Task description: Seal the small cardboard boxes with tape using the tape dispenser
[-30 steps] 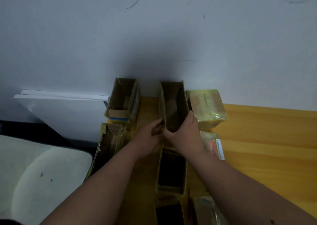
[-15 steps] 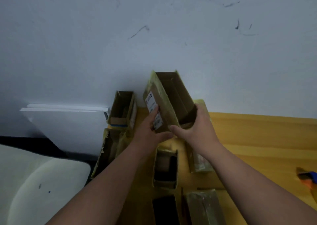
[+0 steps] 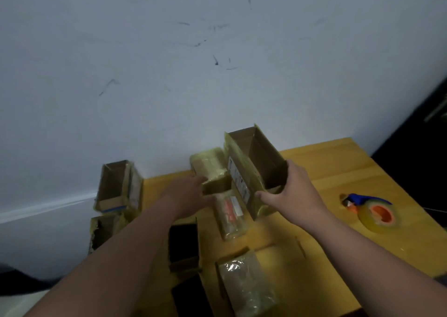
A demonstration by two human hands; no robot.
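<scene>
While the right hand (image 3: 291, 193) grips the open box (image 3: 254, 171), tilted clear of the worktop (image 3: 338, 171) | left hand (image 3: 191, 191) fingers straight, steadying a wrapped box (image 3: 210, 169) | tape dispenser (image 3: 372, 212) waits right, untouched.

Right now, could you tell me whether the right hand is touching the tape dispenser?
Apart. The head view shows the right hand gripping the open cardboard box, with bare table between it and the tape dispenser.

Scuffed white wall (image 3: 169, 75) behind wooden table (image 3: 350, 171)
</scene>
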